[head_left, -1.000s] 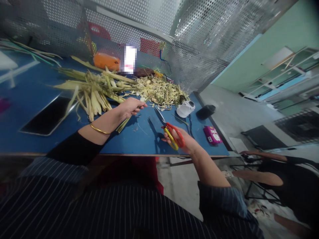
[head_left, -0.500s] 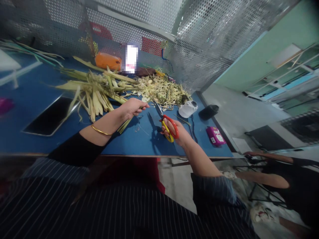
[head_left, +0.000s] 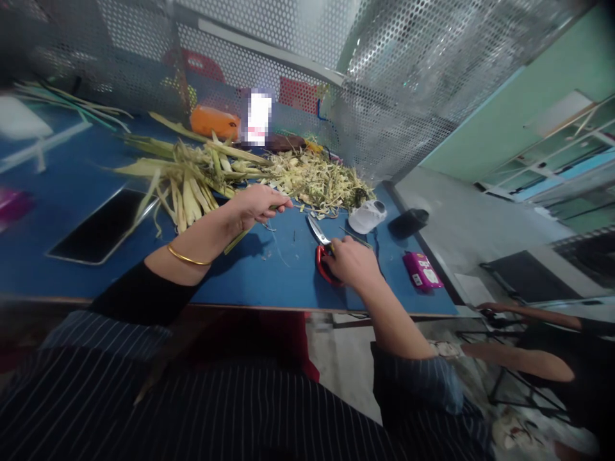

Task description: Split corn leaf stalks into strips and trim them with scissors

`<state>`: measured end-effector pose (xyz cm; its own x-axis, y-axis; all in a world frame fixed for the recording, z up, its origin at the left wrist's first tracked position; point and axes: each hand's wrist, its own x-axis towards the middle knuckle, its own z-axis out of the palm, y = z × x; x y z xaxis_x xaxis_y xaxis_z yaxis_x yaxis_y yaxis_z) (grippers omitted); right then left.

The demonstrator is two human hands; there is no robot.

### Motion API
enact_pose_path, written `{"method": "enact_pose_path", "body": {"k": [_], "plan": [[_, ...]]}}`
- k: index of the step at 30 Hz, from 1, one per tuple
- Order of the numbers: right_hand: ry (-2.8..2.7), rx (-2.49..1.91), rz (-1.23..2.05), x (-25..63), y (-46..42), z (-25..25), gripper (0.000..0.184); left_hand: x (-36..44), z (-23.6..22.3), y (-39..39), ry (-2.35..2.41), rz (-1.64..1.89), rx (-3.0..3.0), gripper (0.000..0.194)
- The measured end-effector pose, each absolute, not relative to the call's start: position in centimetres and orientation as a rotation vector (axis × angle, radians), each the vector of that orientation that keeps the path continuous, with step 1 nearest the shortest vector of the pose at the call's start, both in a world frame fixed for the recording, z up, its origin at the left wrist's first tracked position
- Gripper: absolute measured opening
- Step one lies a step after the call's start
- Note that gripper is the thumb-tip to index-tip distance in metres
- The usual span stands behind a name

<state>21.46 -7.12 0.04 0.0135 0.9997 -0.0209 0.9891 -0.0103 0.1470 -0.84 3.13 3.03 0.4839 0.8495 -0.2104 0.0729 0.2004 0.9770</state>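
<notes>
My left hand [head_left: 266,203] is closed in a pinch around a green leaf strip [head_left: 235,242], whose tail hangs out below the wrist. Scissors [head_left: 319,232] with red handles are at or just above the blue tabletop, blades together and pointing up and left. Palm down over their handles, my right hand [head_left: 354,261] grips them; its fingertips are partly hidden. Long pale dried leaves [head_left: 189,200] lie in a bundle left of and behind my left hand. A heap of cut leaf scraps [head_left: 321,179] spreads behind both hands.
On the blue table [head_left: 269,285], a white roll [head_left: 368,216], a black cylinder [head_left: 408,222] and a purple packet [head_left: 423,270] stand to the right. A dark tablet-like panel [head_left: 103,227] lies left. Perforated metal mesh [head_left: 269,51] rises behind. Another person's arm [head_left: 533,314] is at far right.
My right hand has turned palm down and lowered the scissors rightward, away from my left hand; the scissors' blades have closed. The left hand keeps its pinch.
</notes>
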Motion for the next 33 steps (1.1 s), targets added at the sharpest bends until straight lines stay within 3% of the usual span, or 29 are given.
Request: {"method": "enact_pose_path", "body": {"k": [2, 4, 6, 8, 11, 20, 33], "plan": [[2.283, 2.183, 0.066, 20.9, -5.6, 1.1, 0.023, -1.2, 3.6, 2.9, 0.896, 0.656, 1.282, 0.023], [2.648, 2.278, -0.296, 19.9, -3.3, 1.8, 0.026, -1.7, 3.9, 2.9, 0.821, 0.627, 1.268, 0.022], [2.843, 2.26, -1.228, 18.5, -0.9, 1.9, 0.032, -2.1, 3.9, 3.1, 0.747, 0.593, 1.237, 0.021], [2.684, 1.996, -2.1, 17.0, 0.9, 1.4, 0.035, -2.3, 3.7, 3.5, 0.728, 0.586, 1.197, 0.022], [2.43, 1.693, -2.587, 15.7, 1.8, 0.1, 0.033, -2.2, 3.0, 4.0, 0.756, 0.598, 1.151, 0.022], [2.325, 1.926, -2.598, 16.6, 1.2, -1.1, 0.033, -0.3, 1.3, 3.7, 0.925, 0.688, 1.173, 0.017], [2.591, 2.251, -2.316, 18.1, 2.3, -0.4, 0.022, -0.2, 1.1, 4.1, 0.932, 0.814, 1.084, 0.018]]}}
